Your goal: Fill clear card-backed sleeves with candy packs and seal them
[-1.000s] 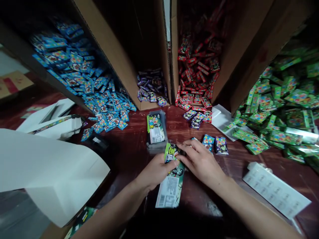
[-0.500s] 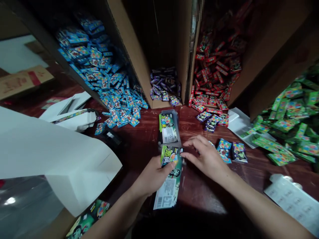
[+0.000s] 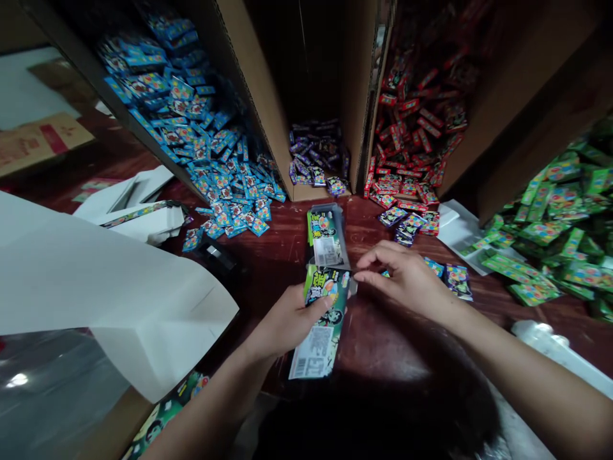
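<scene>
My left hand [image 3: 292,322] is closed around a flat green and black printed candy box [image 3: 330,348], its thumb lying across the front. The box slants toward me, with a white label on its lower half. At its upper right corner is my right hand [image 3: 400,275], thumb and forefinger curved with a small gap between the tips. The fingertips are close to a small greyish flap [image 3: 354,285]; whether they touch it I cannot tell. Just beyond lies a second printed box [image 3: 325,233] in a clear plastic tray or sleeve, partly overlapped by the held box.
Cartons hold blue packets [image 3: 205,137], purple packets [image 3: 318,153] and red packets [image 3: 407,153]. Green packets [image 3: 565,217] pile at the right. Loose purple packets [image 3: 458,281] lie beside my right hand. A white sheet [image 3: 119,268] juts in from the left, near a black object [image 3: 215,255].
The held box has moved slightly up and left in view with my left hand. My right hand has shifted a little up and right, its thumb and forefinger tips closer together.
</scene>
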Available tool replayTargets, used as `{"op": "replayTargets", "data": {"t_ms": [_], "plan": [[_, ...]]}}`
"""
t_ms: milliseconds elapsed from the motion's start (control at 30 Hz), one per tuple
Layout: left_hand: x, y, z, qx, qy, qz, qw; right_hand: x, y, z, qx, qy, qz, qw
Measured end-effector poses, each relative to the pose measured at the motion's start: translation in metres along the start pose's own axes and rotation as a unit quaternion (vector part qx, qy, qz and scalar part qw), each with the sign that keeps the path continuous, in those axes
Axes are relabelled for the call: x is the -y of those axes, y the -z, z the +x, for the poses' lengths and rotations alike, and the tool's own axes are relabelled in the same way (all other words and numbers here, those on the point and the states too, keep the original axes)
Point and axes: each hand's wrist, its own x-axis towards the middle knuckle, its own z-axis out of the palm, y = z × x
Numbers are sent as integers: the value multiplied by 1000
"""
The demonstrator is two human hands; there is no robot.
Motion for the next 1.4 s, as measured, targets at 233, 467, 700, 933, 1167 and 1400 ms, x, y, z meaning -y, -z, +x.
{"op": "replayTargets", "data": {"t_ms": [233,467,700,933,1167,1400], "plan": [[13,7,1,29,32,-58,997,10,11,-3,148,-1,4,989],[7,7,1,77,-42,72,994,13,13,0,192,33,-30,980],[8,1,2,54,-62,145,986,21,3,5,151,-7,-39,988],[7,1,5,63,-82,135,985,21,-3,4,175,-5,-37,984],[-2,16,-5,256,-47,11,966,22,9,3,252,66,3,966],[36,0,-14,139,57,-135,979,21,12,-22,225,-34,112,967]]}}
